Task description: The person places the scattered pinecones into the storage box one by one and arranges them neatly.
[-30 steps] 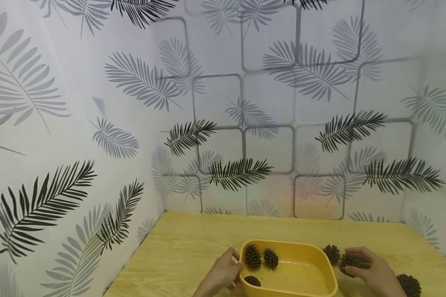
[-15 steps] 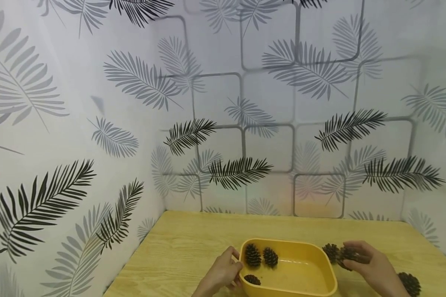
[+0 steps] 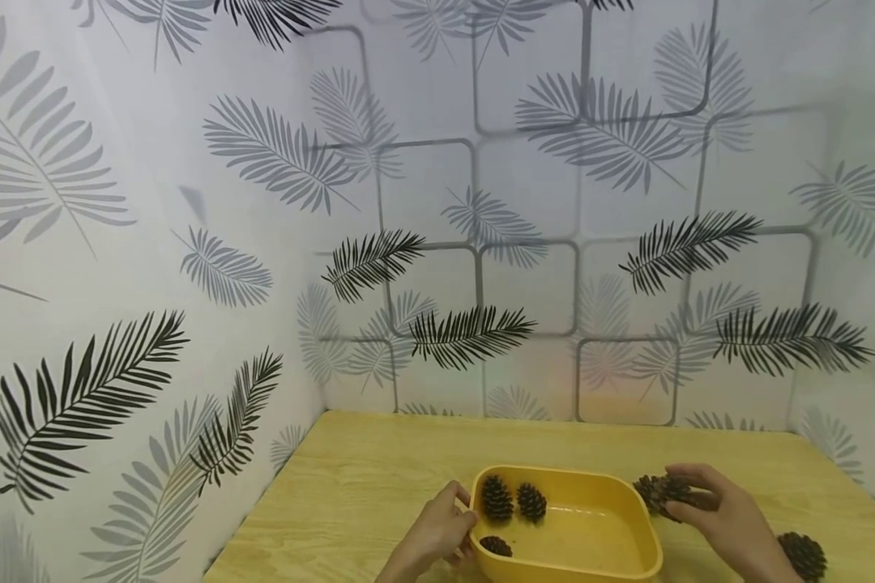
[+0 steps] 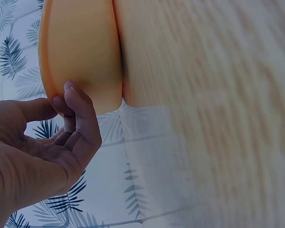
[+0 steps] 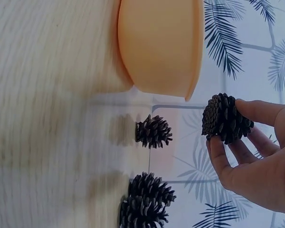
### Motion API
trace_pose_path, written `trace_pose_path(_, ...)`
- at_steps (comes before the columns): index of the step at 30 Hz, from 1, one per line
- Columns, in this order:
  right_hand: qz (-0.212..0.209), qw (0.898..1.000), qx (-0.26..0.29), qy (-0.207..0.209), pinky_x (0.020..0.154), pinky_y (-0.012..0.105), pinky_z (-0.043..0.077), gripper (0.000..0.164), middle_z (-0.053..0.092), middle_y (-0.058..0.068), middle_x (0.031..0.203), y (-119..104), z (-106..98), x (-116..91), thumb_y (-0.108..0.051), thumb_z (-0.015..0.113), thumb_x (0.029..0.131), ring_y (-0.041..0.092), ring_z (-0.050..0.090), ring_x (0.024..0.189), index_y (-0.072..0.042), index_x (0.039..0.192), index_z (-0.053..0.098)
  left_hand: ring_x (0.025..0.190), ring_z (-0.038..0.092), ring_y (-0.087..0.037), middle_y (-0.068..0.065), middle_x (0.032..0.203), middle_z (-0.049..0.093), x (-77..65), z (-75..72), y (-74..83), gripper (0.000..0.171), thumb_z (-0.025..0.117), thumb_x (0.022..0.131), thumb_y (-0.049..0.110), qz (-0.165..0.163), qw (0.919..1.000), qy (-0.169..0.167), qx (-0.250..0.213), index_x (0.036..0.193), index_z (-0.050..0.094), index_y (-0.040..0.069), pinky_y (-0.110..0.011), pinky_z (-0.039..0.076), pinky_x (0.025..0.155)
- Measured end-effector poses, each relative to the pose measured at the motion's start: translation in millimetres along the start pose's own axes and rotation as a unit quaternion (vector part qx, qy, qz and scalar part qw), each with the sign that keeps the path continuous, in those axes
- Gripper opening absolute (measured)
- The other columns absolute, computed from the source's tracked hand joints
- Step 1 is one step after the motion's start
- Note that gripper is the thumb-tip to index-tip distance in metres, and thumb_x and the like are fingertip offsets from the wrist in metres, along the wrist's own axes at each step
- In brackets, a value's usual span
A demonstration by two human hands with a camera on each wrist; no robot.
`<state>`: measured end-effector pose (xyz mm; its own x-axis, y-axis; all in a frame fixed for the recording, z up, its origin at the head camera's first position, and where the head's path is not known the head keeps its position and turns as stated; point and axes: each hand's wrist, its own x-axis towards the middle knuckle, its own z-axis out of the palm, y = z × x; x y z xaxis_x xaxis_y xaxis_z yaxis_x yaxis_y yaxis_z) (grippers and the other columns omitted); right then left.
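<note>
My left hand [image 3: 437, 528] grips the left end of a yellow plastic basin [image 3: 579, 534], thumb at the rim and fingers against the outer wall in the left wrist view. Inside the basin lie three pine cones, one of them the dark pine cone [image 3: 497, 499] in the far left corner. My right hand [image 3: 729, 518] holds another pine cone [image 5: 225, 118] between thumb and fingers, raised above the table just right of the basin. Behind that held cone, in the head view, a further pine cone [image 3: 647, 491] is partly hidden.
One pine cone [image 3: 802, 555] rests by my right wrist. Several pine cones stand on the table in the right wrist view, including a front pine cone [image 5: 153, 132]. The wood-grain table [image 3: 350, 478] meets leaf-patterned walls [image 3: 525, 372] behind and at the left.
My right hand has moved slightly left and up with the pine cone, closer to the basin. My left hand stays on the basin, and the three cones inside keep their places.
</note>
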<state>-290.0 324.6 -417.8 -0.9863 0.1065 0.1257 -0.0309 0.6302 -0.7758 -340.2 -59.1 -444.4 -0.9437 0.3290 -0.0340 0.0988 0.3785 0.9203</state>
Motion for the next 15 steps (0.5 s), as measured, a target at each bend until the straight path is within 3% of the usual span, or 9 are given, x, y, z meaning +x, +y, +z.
trace_pose_path(15, -0.001, 0.999, 0.030, -0.012, 0.090, 0.052, 0.059, 0.065, 0.044, 0.036, 0.150, -15, 0, -2, -0.025, 0.075, 0.098, 0.060, 0.051, 0.127, 0.003, 0.149, 0.046, 0.051, 0.063, -0.014, -0.012, 0.071, 0.065, -1.3, -1.1, -0.1, 0.012, 0.057, 0.103, 0.006, 0.007, 0.9999, 0.001, -0.011, 0.114, 0.053, 0.003, -0.022, 0.050, 0.042)
